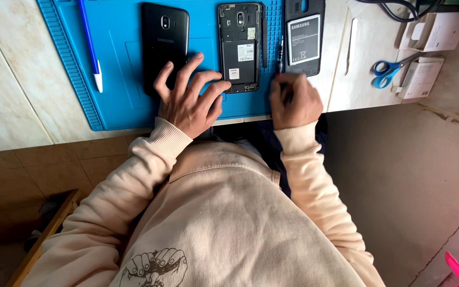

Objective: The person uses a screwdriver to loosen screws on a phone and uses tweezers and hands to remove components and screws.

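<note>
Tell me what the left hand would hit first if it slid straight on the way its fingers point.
Probably the opened phone: the left hand points up the blue mat, fingertips already at its lower edge.

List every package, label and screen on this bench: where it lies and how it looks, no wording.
Battery: top right of the blue mat, beyond the right hand; grey-and-white label on a black block.
Opened phone: mat centre, by the left hand fingertips; small white stickers inside.
Cardboard box halves: far right, beside blue-handled scissors; white, open.
Screens: none facing up.
</note>
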